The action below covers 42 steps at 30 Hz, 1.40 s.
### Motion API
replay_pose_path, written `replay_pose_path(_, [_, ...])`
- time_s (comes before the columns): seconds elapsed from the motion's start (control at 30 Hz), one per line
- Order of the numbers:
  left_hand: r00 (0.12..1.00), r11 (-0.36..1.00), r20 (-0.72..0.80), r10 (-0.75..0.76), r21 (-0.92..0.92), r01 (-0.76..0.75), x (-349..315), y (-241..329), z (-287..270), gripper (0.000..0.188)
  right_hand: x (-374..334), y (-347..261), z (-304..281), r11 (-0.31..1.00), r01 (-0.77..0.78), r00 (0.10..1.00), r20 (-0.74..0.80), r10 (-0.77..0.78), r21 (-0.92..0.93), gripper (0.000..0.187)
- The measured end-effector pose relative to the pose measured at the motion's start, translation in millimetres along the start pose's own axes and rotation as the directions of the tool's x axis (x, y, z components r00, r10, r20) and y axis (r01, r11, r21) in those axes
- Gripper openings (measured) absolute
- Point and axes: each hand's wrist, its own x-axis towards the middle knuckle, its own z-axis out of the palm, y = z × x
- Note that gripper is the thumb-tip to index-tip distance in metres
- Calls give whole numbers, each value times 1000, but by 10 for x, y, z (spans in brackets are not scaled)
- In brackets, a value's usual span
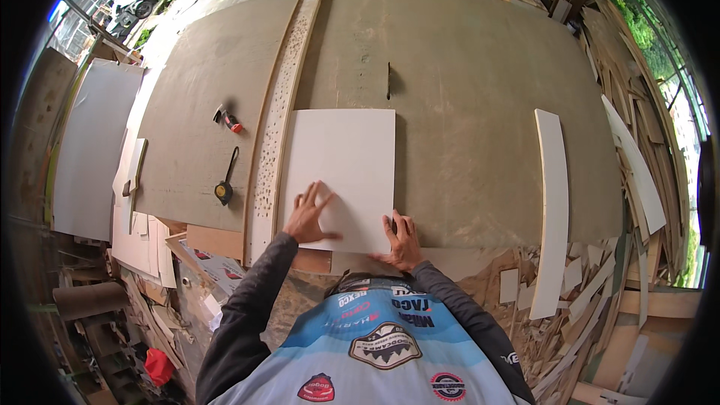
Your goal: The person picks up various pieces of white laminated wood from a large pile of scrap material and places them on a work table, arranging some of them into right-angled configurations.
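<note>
A white rectangular panel (341,157) lies flat on the big work table, its left edge alongside a long strip with a speckled, pitted face. My left hand (306,217) rests on the near left part of the panel, palm down with fingers spread. At the panel's near right corner is my right hand (401,242), fingers stretched along the right edge and thumb apart at the near edge. Neither hand is closed around anything. The long speckled strip (276,116) has a thin wooden edge on its left side and runs from near to far.
Left of the strip lie a tape measure (223,192) and a red-and-black hand tool (229,119). A thin dark piece (388,81) lies beyond the panel. A long white board (552,210) overhangs the near right table edge. Wood offcuts (645,105) pile up at the right.
</note>
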Motion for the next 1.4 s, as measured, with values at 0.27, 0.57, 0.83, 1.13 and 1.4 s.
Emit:
replay_pose_path(0.27, [1000,998,-16,23,51,-23,-315,-53,236,124,207,12,24,997,-17,1000,22,19,-76,101])
replay_pose_path(0.57, [930,960,-310,-197,-251,120,-633,172,744,87,353,-321,39,968,-248,968,-35,250,47,104])
replay_pose_path(0.83, [383,-433,347,-856,-887,-163,-986,728,1073,55,782,-188,-23,120,-474,666,266,698,872,26])
replay_pose_path(1.13, [564,-583,244,-789,-587,-561,-435,745,1032,32,403,-306,-99,-59,-358,743,322,587,932,37])
replay_pose_path(1.4, [641,-330,-266,-720,-682,-653,-503,1379,31,30,-814,338,18,386,-530,840,408,357,755,26])
